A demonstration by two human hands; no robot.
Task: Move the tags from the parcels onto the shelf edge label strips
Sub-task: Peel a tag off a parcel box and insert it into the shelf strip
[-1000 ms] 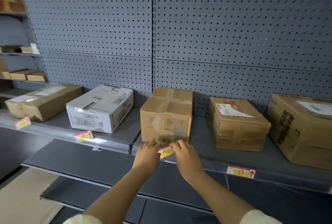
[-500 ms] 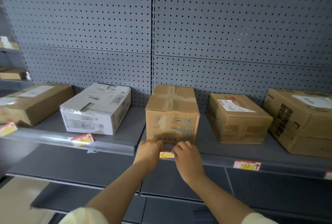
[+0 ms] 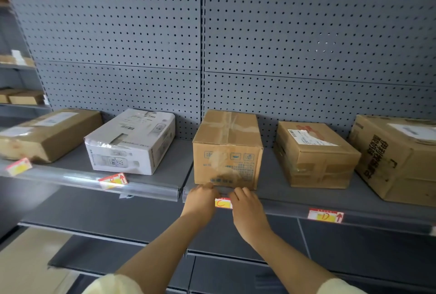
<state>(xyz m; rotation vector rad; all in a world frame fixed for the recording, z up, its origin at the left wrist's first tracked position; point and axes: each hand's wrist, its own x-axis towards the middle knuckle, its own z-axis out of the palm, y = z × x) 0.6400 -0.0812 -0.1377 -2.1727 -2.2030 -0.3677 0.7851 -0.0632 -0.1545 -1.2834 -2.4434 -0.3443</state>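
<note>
Just below centre of the frame, fingers of left hand (image 3: 203, 201) and right hand (image 3: 247, 213) curled forward and down, one hand at each short end of tag C (image 3: 223, 203). Pinching or merely pressing: cannot tell, fingertips hidden behind the knuckles. Only the middle of the tag showing between the hands, red letter on yellow.

Long axis of tag C level, left to right, along the label strip (image 3: 283, 208) and seemingly seated against it. Tag directly between the hands, touching both, so neither nearer than the other. Judged next: a press or slide along that same line to seat it, then release. Little room for error upward, with the centre parcel (image 3: 227, 149) standing just behind and above the knuckles.

Outward, counted:
- Parcels on the shelf, five: far-left brown parcel (image 3: 49, 133), white parcel (image 3: 132, 142), centre parcel, fourth parcel (image 3: 316, 154), right-edge parcel (image 3: 396, 159).
- Tags on the shelf edge, four clear: far-left tag (image 3: 18, 166), tilted; second tag (image 3: 113, 179) below the white parcel, also tilted; tag C; tag D (image 3: 325, 215) at lower right, straight, below the fourth parcel. Possibly a fifth sliver at the extreme right edge, too cut off to call.
- No tag visible on any parcel face, only shipping labels.

Behind everything, grey pegboard (image 3: 141, 34) filling the upper frame.
</note>
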